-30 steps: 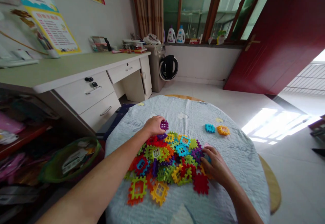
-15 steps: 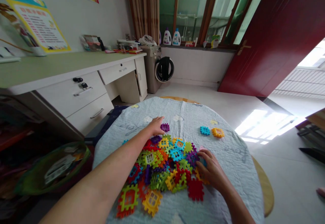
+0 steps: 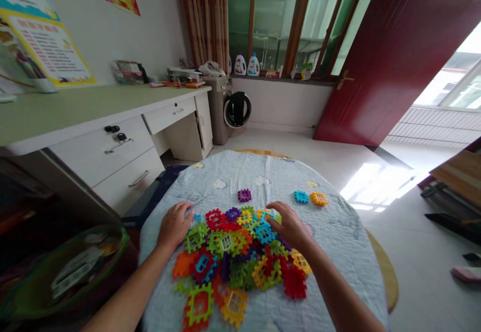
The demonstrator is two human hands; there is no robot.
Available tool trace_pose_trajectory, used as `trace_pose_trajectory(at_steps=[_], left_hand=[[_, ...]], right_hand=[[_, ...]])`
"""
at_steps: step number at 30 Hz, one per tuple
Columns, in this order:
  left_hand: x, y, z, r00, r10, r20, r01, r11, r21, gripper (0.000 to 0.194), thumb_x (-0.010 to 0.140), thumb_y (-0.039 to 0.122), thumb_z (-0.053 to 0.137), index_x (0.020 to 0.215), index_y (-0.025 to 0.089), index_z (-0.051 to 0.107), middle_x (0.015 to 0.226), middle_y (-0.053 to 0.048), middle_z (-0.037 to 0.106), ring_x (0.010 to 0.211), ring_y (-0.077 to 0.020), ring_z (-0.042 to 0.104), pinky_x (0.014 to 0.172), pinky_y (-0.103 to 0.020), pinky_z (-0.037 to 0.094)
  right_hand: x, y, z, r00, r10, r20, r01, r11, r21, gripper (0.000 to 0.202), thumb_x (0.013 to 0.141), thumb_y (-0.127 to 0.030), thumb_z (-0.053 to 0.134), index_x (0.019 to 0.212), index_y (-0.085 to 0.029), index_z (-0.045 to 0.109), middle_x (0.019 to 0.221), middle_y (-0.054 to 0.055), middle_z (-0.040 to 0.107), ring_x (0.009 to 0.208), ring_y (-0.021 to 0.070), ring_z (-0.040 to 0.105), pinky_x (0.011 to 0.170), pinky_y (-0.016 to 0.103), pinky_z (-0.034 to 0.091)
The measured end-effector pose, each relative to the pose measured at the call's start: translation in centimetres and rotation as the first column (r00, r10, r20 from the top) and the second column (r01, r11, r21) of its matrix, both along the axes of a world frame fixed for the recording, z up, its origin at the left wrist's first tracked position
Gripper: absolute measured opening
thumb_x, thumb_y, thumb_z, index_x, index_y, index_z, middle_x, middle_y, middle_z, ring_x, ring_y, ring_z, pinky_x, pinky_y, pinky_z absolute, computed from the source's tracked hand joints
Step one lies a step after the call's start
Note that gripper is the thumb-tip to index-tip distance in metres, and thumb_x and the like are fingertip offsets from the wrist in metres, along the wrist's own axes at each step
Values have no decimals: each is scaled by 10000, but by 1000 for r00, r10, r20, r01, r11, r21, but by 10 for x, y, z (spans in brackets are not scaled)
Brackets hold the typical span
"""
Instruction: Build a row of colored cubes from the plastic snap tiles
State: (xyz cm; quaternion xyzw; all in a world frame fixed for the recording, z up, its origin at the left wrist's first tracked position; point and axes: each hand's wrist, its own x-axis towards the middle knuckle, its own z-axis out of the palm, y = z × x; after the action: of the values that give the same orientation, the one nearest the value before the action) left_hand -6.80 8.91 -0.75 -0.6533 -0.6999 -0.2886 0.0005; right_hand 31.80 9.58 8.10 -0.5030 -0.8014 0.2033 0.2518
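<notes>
A heap of colourful plastic interlocking building tiles (image 3: 226, 242) with notched edges, some with window grids, lies on the cloth-covered round table. At the heap's left side is my left hand (image 3: 176, 225), thumb and fingers apart, close to a light blue tile (image 3: 196, 219). My right hand (image 3: 288, 225) reaches over the heap's right edge with its fingers apart, beside a lime tile (image 3: 278, 218) and a blue window tile (image 3: 264, 232). Neither hand visibly holds a tile. Beyond the heap, a purple tile (image 3: 244, 195) lies alone. Farther right, a blue tile (image 3: 301, 196) sits beside an orange tile (image 3: 319, 199).
A pale blue cloth (image 3: 334, 252) covers the table. To the left stand a green basket (image 3: 71, 302) and a desk with drawers (image 3: 108, 146). A washing machine (image 3: 221, 109) with its door open and a red door (image 3: 353, 66) are farther back.
My left hand has left the purple tile and drawn back to the heap's left side. My right hand has moved up and left over the heap's edge. The camera view has shifted slightly.
</notes>
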Motion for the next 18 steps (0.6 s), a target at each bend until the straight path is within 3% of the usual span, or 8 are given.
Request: trace_pose_trajectory(at_steps=[4,9,14,18], left_hand=[[3,3,0,996,17,88,-19,1000,21,394,865,446,377,953,171,646,1057,-120,690,1057,-259,620,1009,-403,454],[2,1,0,996,17,83,-21,999,47,364,863,441,400,902,179,650,1049,-119,691,1042,-263,624,993,-408,463],[6,-1,4,999,10,52,-13,998,56,306,841,408,446,880,174,638,1032,-122,683,1037,-274,620,991,-421,460],[5,-1,3,1000,-2,26,0,998,68,272,825,396,471,881,180,625,1027,-117,677,1031,-275,619,983,-422,463]], right_hand=[[-54,54,6,946,77,314,-66,997,-44,475,806,-226,604,1277,-190,555,1294,94,598,1207,240,509,1020,371,385],[-90,105,-13,891,114,439,-64,990,-127,722,670,-204,701,1358,-221,484,1354,112,547,1215,326,482,942,436,414],[-100,116,-24,848,159,506,-83,982,-170,581,616,-210,732,1184,-232,611,1238,111,582,1103,311,528,850,390,430],[-85,116,-26,846,108,522,-36,989,-145,530,618,-282,744,1132,-228,627,1194,100,572,1079,290,515,830,355,412]])
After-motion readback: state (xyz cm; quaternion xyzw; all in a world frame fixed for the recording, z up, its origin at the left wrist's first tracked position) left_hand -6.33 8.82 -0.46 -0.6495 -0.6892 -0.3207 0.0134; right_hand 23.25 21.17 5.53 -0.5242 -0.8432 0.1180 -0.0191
